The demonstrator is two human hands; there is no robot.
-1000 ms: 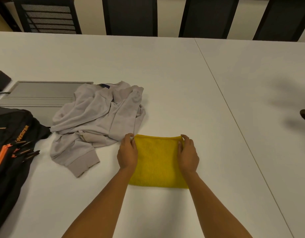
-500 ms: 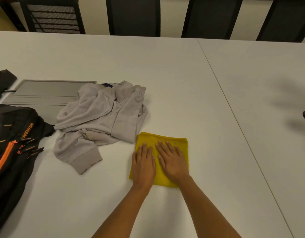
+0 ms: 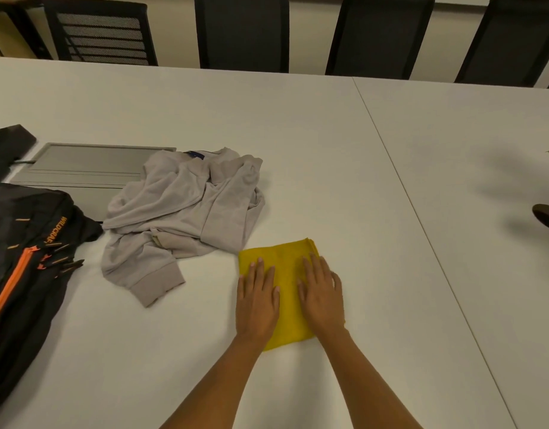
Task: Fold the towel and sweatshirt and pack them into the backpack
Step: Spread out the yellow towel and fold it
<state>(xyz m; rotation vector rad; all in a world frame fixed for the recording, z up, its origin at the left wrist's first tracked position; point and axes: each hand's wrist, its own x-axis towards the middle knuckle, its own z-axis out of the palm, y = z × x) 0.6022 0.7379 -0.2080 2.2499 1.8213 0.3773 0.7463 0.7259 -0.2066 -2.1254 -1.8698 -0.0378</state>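
Towel: the folded yellow towel (image 3: 285, 255) lies flat on the white counter (image 3: 298, 134), under both palms.
Left hand (image 3: 257, 300): grip flat, fingers straight, pressing the towel's 9 o'clock half.
Right hand (image 3: 321, 294): grip likewise flat, on the 3 o'clock half.
Sweatshirt (image 3: 186, 212): grey, crumpled, just beside the towel at 10 o'clock.
Backpack (image 3: 22, 258): black and orange, far out at 9 o'clock.

- A broad white matte table (image 3: 267, 119) fills my view under warm, yellowish light.
- A thin dark seam (image 3: 417, 216) runs from its far edge towards the near right corner, where two tabletops meet.
- A flat grey rectangular panel (image 3: 81, 168) sits near the left edge.
- A black mesh-backed chair (image 3: 103, 32) and three black solid-backed chairs (image 3: 242, 32) line the far edge.
- A cream-coloured wall (image 3: 310, 32) shows between the chairs.
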